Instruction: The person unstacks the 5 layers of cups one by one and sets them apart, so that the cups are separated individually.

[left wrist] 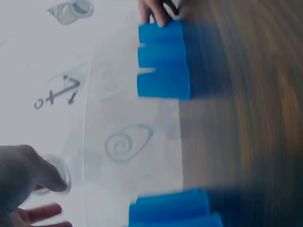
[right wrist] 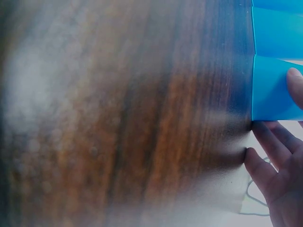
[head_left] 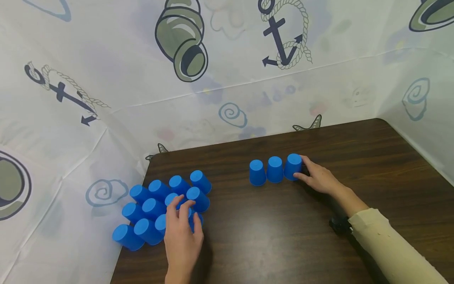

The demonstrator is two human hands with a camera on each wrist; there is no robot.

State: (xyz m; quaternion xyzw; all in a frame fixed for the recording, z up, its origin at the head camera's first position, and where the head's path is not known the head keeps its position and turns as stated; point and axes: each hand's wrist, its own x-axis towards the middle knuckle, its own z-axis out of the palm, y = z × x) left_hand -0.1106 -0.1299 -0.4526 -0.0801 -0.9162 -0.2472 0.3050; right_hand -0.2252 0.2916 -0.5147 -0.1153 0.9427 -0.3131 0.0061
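Note:
Three blue plastic cups stand upside down in a row near the table's far side: a left one [head_left: 257, 173], a middle one [head_left: 274, 170] and a right one [head_left: 292, 167]. My right hand [head_left: 319, 177] holds the right cup, thumb on its near side and fingers at its right and far side; the right wrist view shows the thumb against this cup [right wrist: 272, 94]. Over a block of several upside-down blue cups [head_left: 153, 208] on the left hovers my left hand [head_left: 182, 236], fingers spread and loosely bent, nothing between them. It hides part of the nearest cups.
The dark wood-grain table [head_left: 269, 232] stretches between the cup block and the row. A white patterned cloth [head_left: 184, 118] hangs behind the table and along its sides. A small black object [head_left: 339, 225] shows below my right wrist, by the sleeve [head_left: 386, 240].

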